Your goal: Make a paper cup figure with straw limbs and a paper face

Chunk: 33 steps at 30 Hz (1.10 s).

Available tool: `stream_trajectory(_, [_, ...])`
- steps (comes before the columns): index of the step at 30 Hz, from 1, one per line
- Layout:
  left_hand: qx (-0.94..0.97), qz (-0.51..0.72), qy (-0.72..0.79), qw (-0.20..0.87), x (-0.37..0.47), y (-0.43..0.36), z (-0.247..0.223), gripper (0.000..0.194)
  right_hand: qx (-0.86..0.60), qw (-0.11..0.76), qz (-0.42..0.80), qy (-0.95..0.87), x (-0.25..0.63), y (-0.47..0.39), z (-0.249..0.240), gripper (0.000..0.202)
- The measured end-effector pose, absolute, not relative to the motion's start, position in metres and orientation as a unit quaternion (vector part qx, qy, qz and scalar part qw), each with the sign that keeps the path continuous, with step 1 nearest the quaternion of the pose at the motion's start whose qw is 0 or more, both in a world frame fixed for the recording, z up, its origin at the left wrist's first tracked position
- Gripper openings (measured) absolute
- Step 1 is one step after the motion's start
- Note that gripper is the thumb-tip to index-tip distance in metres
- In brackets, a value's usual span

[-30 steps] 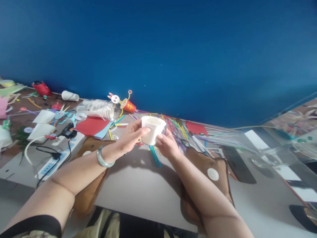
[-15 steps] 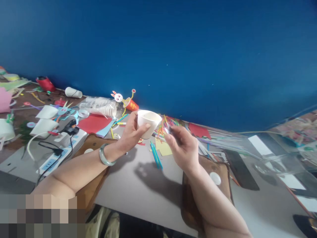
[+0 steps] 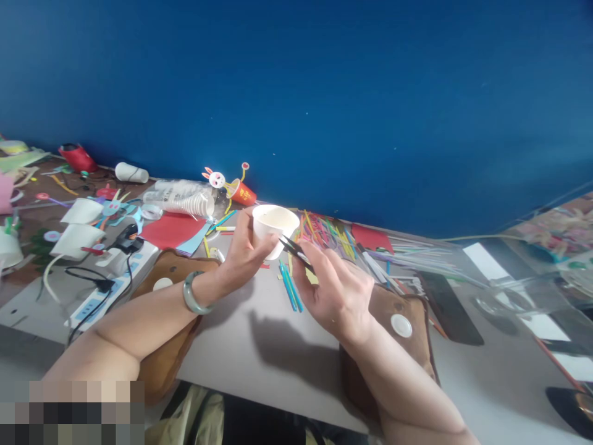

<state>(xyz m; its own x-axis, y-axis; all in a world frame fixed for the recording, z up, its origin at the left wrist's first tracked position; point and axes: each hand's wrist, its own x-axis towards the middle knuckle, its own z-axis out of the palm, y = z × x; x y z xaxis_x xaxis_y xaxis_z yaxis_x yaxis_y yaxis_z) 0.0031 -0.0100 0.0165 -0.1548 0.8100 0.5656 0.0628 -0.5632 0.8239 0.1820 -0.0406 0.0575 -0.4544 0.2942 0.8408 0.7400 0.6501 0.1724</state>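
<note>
White cup (image 3: pixel 267 229) opens upward, axis nearly vertical, clasped by left hand (image 3: pixel 241 256); right hand (image 3: pixel 336 290) pinches black tool (image 3: pixel 291 246).

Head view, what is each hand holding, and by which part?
Left hand: white cup, by its side wall. Right hand: slim dark tool, behind its tip; rear end hidden.

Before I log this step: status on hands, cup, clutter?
Left hand: gripping round white paper cup, mouth up. Right hand: holding slim black tool, tip by cup's side. Thin teal sticks below, not blocking.
</note>
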Motion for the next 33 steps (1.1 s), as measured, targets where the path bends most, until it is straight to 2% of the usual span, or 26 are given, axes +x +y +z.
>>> stream_trajectory(14, [0.586,0.655,0.384,0.283,0.002,-0.009,0.013,0.052,-0.306,0.364,-0.372,-0.797,0.181,-0.034,0.05,0.03])
stream_trajectory(27, [0.582,0.655,0.394,0.278,0.003,-0.008,0.009,0.052,-0.329,0.327,-0.363,-0.808,0.182,-0.033,0.048,0.03])
stream_trajectory(33, [0.593,0.666,0.388,0.236,0.002,-0.006,0.007,0.057,-0.324,0.334,-0.346,-0.815,0.183,-0.034,0.047,0.032])
